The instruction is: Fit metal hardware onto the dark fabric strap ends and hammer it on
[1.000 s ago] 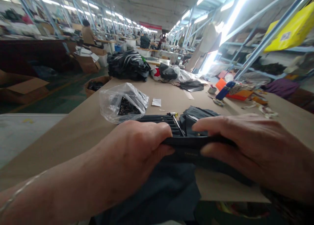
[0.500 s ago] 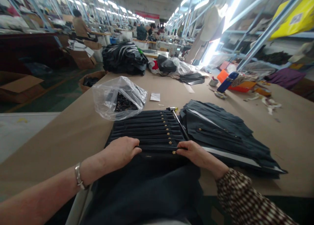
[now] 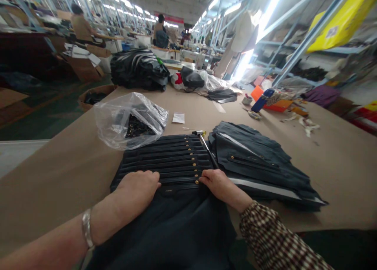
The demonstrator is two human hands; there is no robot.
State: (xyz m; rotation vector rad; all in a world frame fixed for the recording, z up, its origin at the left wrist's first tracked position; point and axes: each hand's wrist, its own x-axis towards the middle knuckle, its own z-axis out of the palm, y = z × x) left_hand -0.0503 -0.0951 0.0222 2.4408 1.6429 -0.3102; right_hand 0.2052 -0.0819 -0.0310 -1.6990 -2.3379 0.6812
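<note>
Dark leather-like panels (image 3: 165, 160) lie overlapped in front of me, each showing a zipper band with a gold-coloured zipper pull near its right end. The nearest panel (image 3: 176, 223) hangs down toward me and carries a small gold mark. My left hand (image 3: 137, 193), with a silver bracelet at the wrist, is closed on the left part of this panel's upper edge. Beside the nearest zipper pull (image 3: 196, 182), my right hand (image 3: 219, 185) pinches the right end of the same edge. The fingertips of both hands are partly hidden.
A hammer (image 3: 207, 148) lies between the zippered panels and another stack of dark panels (image 3: 259, 164). Behind is a clear plastic bag (image 3: 112, 123) with dark, gold-ringed pieces. A white paper (image 3: 178, 117), a dark pile (image 3: 138, 70) and an orange box (image 3: 277, 105) stand farther back.
My view has turned slightly right, so the table's things sit farther left. Both hands keep hold of the nearest panel, and its edge now lies down against the stack.
</note>
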